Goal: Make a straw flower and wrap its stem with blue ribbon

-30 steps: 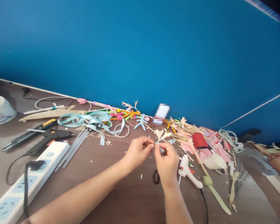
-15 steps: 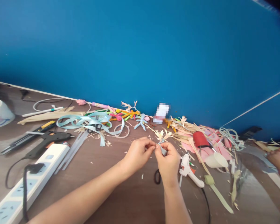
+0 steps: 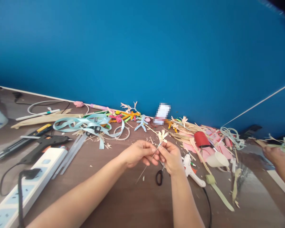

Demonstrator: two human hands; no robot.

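Observation:
Between my hands is a small pale flower (image 3: 162, 136) of husk-like strips, petals pointing up and away from me. A thin stem (image 3: 142, 173) runs from it down to the left, past my fingers. My right hand (image 3: 171, 157) is closed, pinching the flower just under its petals, where a bit of light blue shows. My left hand (image 3: 140, 154) touches the stem with thumb and forefinger; its other fingers are loosely curled. Black-handled scissors (image 3: 159, 178) lie on the table just below my right hand, their blades partly hidden by it.
A white glue gun (image 3: 192, 172) lies right of my right forearm. At left are a black glue gun (image 3: 44, 147), clear glue sticks (image 3: 73, 155), a power strip (image 3: 35, 180) and light blue ribbon (image 3: 85, 123). Husk strips and a red cup-like piece (image 3: 201, 139) lie right. Another person's hand (image 3: 276, 156) works far right.
The flower has turned more upright and its stem now shows below my hands. My left fingers have opened somewhat and shifted along the stem. More of the scissors is visible.

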